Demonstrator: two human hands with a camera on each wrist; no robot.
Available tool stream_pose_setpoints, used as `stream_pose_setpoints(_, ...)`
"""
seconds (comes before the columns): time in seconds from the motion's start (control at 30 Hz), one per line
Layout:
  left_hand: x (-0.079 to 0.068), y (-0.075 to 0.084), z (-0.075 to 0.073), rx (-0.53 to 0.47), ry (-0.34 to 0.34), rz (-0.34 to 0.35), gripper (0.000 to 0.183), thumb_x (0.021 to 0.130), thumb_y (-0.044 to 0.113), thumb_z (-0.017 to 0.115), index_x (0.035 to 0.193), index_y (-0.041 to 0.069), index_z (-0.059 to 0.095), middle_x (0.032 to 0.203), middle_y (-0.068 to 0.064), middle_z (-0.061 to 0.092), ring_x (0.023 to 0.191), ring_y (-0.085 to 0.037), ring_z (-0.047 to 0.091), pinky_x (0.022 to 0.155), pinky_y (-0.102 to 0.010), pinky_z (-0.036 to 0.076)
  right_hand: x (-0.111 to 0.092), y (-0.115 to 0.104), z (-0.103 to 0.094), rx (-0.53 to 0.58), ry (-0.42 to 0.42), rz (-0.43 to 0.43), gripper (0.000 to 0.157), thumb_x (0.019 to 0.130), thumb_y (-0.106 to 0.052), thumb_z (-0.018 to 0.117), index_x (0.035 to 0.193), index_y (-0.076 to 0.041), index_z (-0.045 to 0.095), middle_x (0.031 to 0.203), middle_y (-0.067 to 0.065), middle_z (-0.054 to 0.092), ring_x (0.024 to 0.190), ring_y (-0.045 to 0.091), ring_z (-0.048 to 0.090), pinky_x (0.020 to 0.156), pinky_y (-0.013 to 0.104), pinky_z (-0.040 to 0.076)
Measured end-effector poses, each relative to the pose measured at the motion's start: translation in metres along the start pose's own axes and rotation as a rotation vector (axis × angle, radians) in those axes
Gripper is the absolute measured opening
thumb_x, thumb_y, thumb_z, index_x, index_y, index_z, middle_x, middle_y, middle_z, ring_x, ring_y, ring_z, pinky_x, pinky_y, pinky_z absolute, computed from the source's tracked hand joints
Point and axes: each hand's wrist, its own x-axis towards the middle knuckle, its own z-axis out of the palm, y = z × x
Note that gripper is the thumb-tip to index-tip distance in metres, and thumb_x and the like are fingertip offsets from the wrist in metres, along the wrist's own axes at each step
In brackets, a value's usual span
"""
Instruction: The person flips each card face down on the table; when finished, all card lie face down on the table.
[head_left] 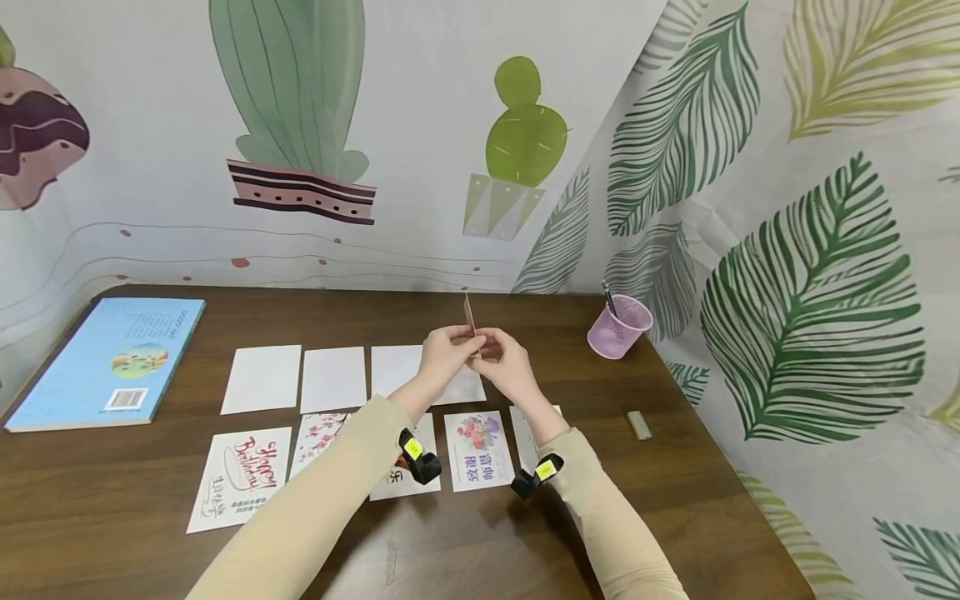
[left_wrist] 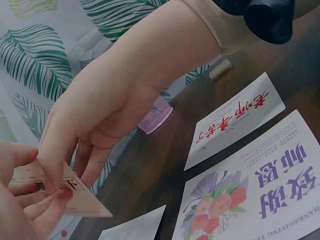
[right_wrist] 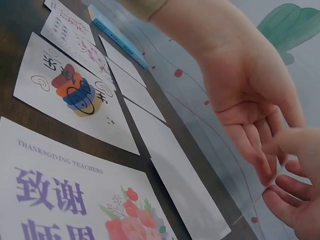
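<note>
Both hands meet above the back row of cards in the head view. Between them stands a thin card (head_left: 468, 310), seen almost edge-on there. My left hand (head_left: 444, 354) pinches it from the left, and my right hand (head_left: 508, 362) pinches it from the right. The left wrist view shows a beige face of this card (left_wrist: 90, 206) with dark print, partly covered by fingers. Below the hands lie a card with a flower bouquet (head_left: 474, 433) and purple characters, and a card with red characters (left_wrist: 235, 120), partly hidden by the right forearm in the head view.
Blank white cards (head_left: 262, 379) form a back row. In front lie a Happy Birthday card (head_left: 243, 479), a pink blossom card (head_left: 318, 435) and a card with coloured stripes (right_wrist: 75, 92). A blue book (head_left: 97, 358) is left; a pink mesh cup (head_left: 617, 333) and small block (head_left: 639, 425) are right.
</note>
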Motion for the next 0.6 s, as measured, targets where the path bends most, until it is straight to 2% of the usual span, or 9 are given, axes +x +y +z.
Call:
stream_pose_setpoints(0.17, -0.001, -0.001, -0.002, -0.020, -0.008, -0.012, 0.041, 0.095, 0.012, 0.061, 0.130, -0.008, 0.057, 0.123, -0.023, 0.066, 0.110, -0.032, 0.067, 0.089, -0.036, 0.057, -0.002, 0.006, -0.007, 0.053, -0.117, 0.010, 0.056, 0.084, -0.012, 0.076, 0.134, -0.001, 0.055, 0.130, 0.018, 0.057, 0.112, 0.032, 0.060, 0.095, 0.041, 0.054)
stream_pose_setpoints(0.33, -0.001, -0.002, -0.003, -0.016, -0.009, -0.022, 0.039, 0.095, 0.009, 0.056, 0.129, -0.009, 0.057, 0.122, -0.024, 0.066, 0.106, -0.033, 0.068, 0.089, -0.035, 0.058, -0.002, 0.012, -0.012, 0.026, -0.167, -0.017, 0.055, 0.088, -0.013, 0.073, 0.137, 0.000, 0.052, 0.134, 0.019, 0.056, 0.114, 0.032, 0.059, 0.095, 0.039, 0.054)
stream_pose_setpoints(0.47, -0.002, -0.006, -0.002, -0.025, -0.010, -0.037, 0.038, 0.095, 0.008, 0.053, 0.129, -0.009, 0.057, 0.121, -0.023, 0.067, 0.104, -0.031, 0.068, 0.089, -0.035, 0.057, -0.001, 0.012, -0.016, 0.037, -0.135, 0.004, 0.047, 0.091, -0.014, 0.070, 0.132, 0.002, 0.055, 0.127, 0.022, 0.060, 0.111, 0.035, 0.062, 0.090, 0.036, 0.054)
stream_pose_setpoints(0.6, -0.003, -0.009, 0.000, -0.030, -0.010, -0.055, 0.039, 0.095, 0.007, 0.050, 0.130, -0.010, 0.056, 0.121, -0.024, 0.066, 0.103, -0.030, 0.067, 0.089, -0.036, 0.057, 0.002, 0.017, -0.021, 0.068, -0.044, 0.053, 0.041, 0.090, -0.011, 0.070, 0.126, 0.004, 0.058, 0.118, 0.024, 0.064, 0.107, 0.036, 0.063, 0.083, 0.022, 0.052)
